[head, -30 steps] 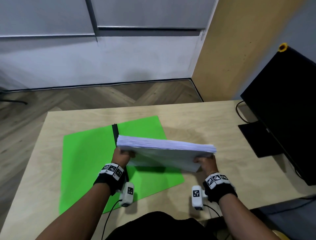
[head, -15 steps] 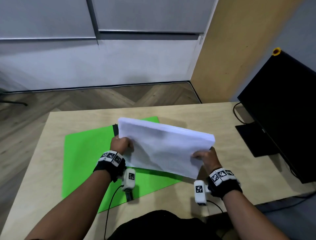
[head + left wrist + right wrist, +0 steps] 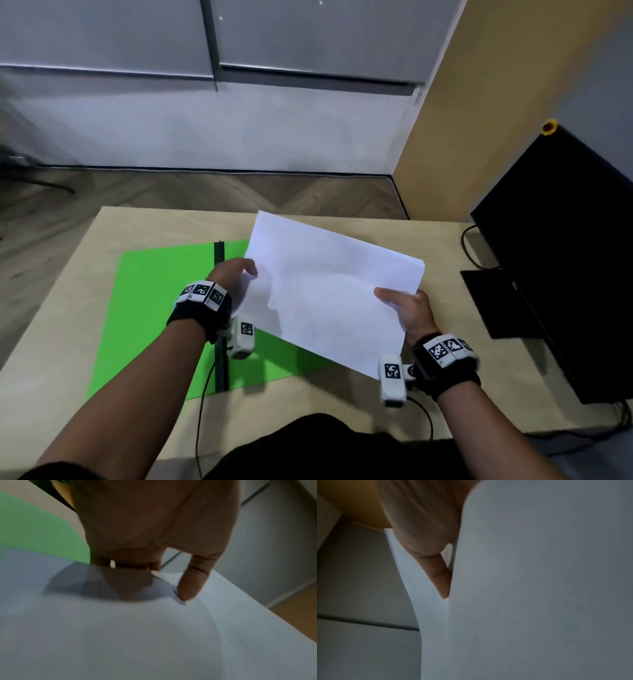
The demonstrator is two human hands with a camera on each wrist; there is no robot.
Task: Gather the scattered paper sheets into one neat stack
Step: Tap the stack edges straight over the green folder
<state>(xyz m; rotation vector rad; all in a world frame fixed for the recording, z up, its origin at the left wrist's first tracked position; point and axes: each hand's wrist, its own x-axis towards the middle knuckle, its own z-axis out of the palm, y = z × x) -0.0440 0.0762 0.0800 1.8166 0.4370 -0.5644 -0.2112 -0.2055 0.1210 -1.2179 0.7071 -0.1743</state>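
A thick stack of white paper sheets (image 3: pixel 329 291) is held up on edge above the table, its broad face turned toward me and tilted. My left hand (image 3: pixel 236 274) grips the stack's left side, thumb on the near face; the left wrist view shows that thumb (image 3: pixel 190 582) pressing the paper (image 3: pixel 154 635). My right hand (image 3: pixel 404 308) grips the right side with its thumb across the near face. In the right wrist view a finger (image 3: pixel 436 572) lies against the sheets (image 3: pixel 539 588). The stack's far face is hidden.
A green mat (image 3: pixel 154 308) with a black strip (image 3: pixel 219 253) lies on the wooden table (image 3: pixel 428 240), partly under the stack. A black monitor (image 3: pixel 565 257) on its base (image 3: pixel 493 301) stands at the right, cables behind it. Cords run off the near edge.
The stack has been tipped from lying nearly flat to standing on edge facing me, and it has risen and shifted away toward the table's far side. Both hands kept their grip.
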